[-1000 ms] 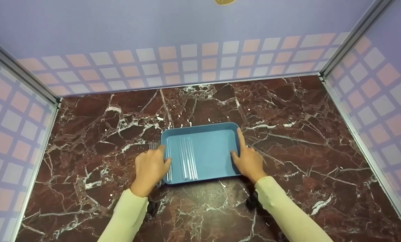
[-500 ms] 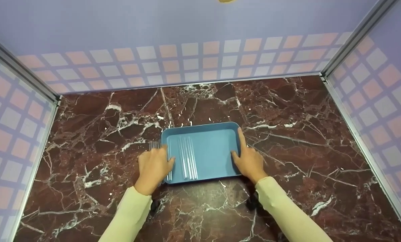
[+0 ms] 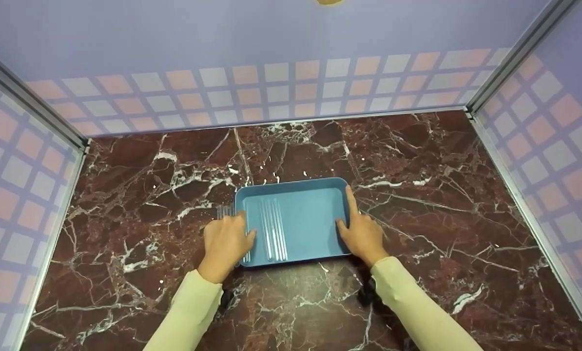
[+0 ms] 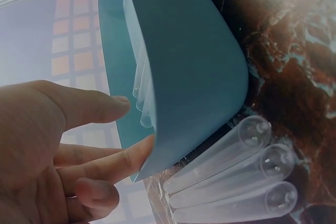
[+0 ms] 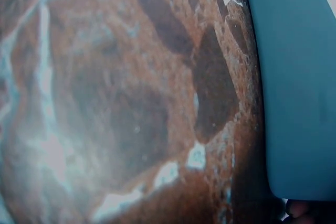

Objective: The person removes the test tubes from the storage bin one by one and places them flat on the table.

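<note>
A blue tray lies flat on the marble table, with thin clear tubes lying lengthwise in its left half. My left hand sits at the tray's left rim, thumb reaching over the rim. In the left wrist view its fingers are nearly straight and one fingertip touches the tray at its edge. Three clear capped tubes lie on the table beside the tray, not held. My right hand rests on the tray's right rim, index finger straight along the edge.
Checkered purple walls with metal corner posts enclose the table on three sides. The right wrist view shows only marble and the tray's outer side.
My left hand has crept a little to the right, its thumb now further over the tray's rim. The tray and my right hand have stayed put.
</note>
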Motion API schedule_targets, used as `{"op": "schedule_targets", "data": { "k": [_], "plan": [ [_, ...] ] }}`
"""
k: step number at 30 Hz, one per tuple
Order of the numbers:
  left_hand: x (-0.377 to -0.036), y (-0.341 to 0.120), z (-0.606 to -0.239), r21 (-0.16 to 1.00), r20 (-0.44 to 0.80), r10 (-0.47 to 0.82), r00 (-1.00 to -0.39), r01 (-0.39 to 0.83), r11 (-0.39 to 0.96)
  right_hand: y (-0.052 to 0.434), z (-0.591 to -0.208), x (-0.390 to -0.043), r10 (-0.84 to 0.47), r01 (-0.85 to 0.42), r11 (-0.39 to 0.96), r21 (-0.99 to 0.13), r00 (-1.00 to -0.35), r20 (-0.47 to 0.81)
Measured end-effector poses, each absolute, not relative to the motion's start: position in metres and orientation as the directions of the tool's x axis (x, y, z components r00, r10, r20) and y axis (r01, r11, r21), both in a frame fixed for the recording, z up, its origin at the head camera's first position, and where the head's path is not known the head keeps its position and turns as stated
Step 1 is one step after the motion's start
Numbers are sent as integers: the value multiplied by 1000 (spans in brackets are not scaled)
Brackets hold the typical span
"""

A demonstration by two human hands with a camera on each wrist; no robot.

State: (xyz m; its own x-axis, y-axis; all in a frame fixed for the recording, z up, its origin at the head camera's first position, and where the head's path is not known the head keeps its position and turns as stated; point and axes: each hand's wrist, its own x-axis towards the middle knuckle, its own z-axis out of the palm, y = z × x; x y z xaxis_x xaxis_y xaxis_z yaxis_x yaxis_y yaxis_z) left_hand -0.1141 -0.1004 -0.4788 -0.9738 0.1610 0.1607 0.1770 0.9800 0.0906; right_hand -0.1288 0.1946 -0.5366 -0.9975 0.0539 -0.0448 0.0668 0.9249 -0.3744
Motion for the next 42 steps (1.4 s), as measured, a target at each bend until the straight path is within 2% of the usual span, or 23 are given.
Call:
{"op": "schedule_targets", "data": {
  "k": [7, 21, 37, 42],
  "plan": [
    [-114, -98, -481, 86, 141, 162, -977, 175, 981, 194, -537, -128, 56, 66, 923, -380, -998, -37],
    [-114, -94, -485, 31, 264, 187, -946, 203, 979, 194, -534, -130, 40, 50, 926, -374, -999, -34],
    [-113, -92, -489, 20, 271, 198, -942, 211, 977, 194, -535, -129, 46, 54, 924, -380, -998, -31],
    [-113, -90, -491, 14, 289, 213, -933, 227, 974, 194, -536, -130, 57, 78, 923, -377, -996, -66]
  ]
}}
